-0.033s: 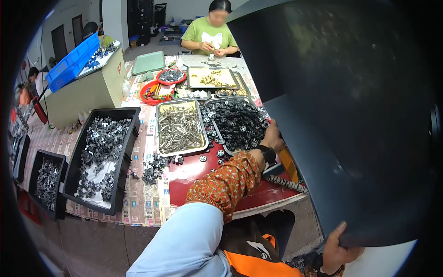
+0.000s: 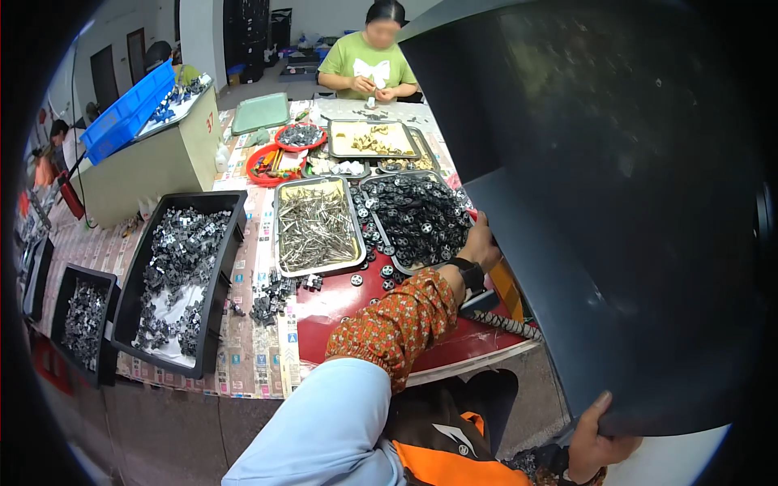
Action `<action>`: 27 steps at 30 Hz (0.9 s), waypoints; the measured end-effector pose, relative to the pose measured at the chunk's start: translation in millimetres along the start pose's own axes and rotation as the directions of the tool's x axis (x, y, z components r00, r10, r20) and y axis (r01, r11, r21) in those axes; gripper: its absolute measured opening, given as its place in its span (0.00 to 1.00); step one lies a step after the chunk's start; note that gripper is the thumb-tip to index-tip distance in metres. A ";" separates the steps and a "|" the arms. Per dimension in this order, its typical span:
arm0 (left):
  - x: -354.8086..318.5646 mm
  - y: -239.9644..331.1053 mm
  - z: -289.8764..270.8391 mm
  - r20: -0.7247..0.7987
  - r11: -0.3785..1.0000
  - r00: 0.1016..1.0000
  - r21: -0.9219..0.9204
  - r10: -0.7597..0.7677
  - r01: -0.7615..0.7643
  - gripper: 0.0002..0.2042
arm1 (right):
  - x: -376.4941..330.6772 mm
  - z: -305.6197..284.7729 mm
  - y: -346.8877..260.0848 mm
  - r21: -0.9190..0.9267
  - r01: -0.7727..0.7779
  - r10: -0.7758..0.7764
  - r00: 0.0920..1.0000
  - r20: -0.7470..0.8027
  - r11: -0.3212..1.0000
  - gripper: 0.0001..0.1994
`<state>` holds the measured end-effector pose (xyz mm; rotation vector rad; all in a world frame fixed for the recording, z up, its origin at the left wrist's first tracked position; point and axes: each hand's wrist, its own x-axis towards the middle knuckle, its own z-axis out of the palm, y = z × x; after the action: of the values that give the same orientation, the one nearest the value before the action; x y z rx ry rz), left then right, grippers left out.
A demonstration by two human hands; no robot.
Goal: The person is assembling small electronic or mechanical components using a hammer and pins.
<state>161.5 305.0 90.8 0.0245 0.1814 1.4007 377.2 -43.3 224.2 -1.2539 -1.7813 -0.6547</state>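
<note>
A large black plastic bin [image 2: 600,243] is tilted up and fills the right side, its broad smooth surface toward me. My left hand [image 2: 481,245], below a floral sleeve cuff and a dark wristband, grips its left edge; some fingers are hidden. Lower down, my right hand [image 2: 598,444] holds the bottom edge with the thumb on the near surface. Just beyond my left hand lies a tray of small black wheels [image 2: 421,215], with several loose wheels spilled beside it. To the left of that, a tray [image 2: 281,243] carries thin silvery metal pieces.
Black bins of small dark parts [image 2: 231,267] stand at the left. A blue crate [image 2: 130,109] leans on a pale cabinet [image 2: 182,154]. Red bowls [image 2: 253,174] and a tray of golden pieces [image 2: 348,130] sit farther back. Across the table a person in green [image 2: 369,61] handles a small part.
</note>
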 end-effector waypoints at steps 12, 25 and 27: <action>-80.6 -49.4 42.8 0.039 0.923 0.950 0.253 -0.308 0.289 0.09 | -74.9 -73.7 75.1 0.127 -0.530 0.526 0.725 -0.444 0.838 0.22; -179.1 -344.1 110.2 0.166 0.352 0.799 0.934 -0.578 0.061 0.26 | -332.7 -167.1 115.8 0.653 -0.756 0.951 -0.174 -0.256 0.037 0.20; -182.5 -393.6 81.2 0.096 0.161 0.797 0.987 -0.597 0.002 0.27 | -376.8 -153.9 103.5 0.669 -0.740 0.936 -0.276 -0.217 -0.063 0.19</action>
<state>528.9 65.8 142.4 1.3691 0.6093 0.5654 580.4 -312.8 -25.7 -1.4206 0.1195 0.1502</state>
